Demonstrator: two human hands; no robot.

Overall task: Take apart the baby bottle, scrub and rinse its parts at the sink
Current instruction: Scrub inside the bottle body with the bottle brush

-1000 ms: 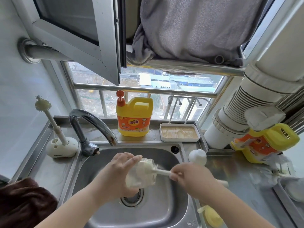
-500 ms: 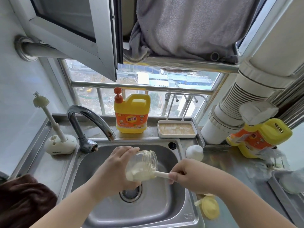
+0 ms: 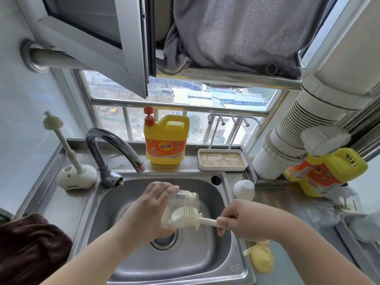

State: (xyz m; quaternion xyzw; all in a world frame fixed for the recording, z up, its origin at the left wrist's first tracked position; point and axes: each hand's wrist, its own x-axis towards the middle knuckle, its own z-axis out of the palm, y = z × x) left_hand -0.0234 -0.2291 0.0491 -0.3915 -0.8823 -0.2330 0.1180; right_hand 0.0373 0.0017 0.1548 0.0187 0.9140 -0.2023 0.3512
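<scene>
Baby bottle over the sink, scrub step under way.
Left hand grips the bottle, mouth toward 3 o'clock; right hand pinches the brush handle, bristles at the rim. Next likely: rinsing under the faucet at 11 o'clock.

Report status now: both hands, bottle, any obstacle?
Left hand grips bottle over sink. Right hand holds brush, head at bottle's mouth. Nothing in the way.

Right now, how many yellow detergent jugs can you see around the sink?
2. One detergent jug with a red pump stands upright on the ledge behind the sink. The other jug lies tilted on the right counter, below the white duct. Others may be out of frame.
</scene>
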